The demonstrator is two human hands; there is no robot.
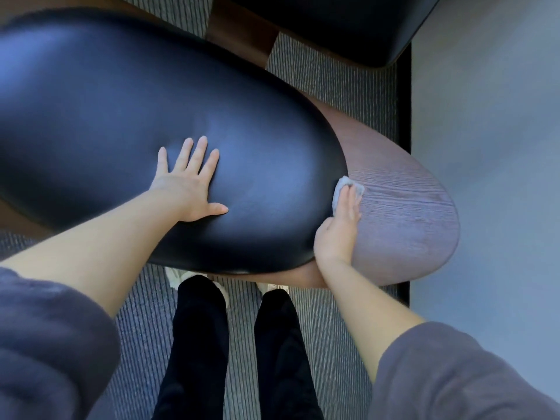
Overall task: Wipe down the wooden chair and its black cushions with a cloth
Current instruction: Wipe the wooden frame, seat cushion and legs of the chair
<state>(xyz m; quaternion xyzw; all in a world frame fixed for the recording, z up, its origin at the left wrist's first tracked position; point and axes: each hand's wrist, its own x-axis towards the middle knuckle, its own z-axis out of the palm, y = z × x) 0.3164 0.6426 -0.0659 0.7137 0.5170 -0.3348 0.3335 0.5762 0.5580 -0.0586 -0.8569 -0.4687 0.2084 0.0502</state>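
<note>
A large black cushion [115,110] fills the left and middle of the view, lying on the wooden chair [406,213], whose grained rounded edge sticks out to the right. My left hand [188,183] rests flat on the cushion with its fingers spread. My right hand [338,228] presses a small pale cloth [342,184] onto the wood just beside the cushion's right edge, fingers straight over the cloth. A second black cushion [339,25] shows at the top.
A striped grey rug [333,80] lies under the chair, with a dark border on the right and smooth grey floor [491,147] beyond. My legs in black trousers [236,344] stand close to the chair's near edge.
</note>
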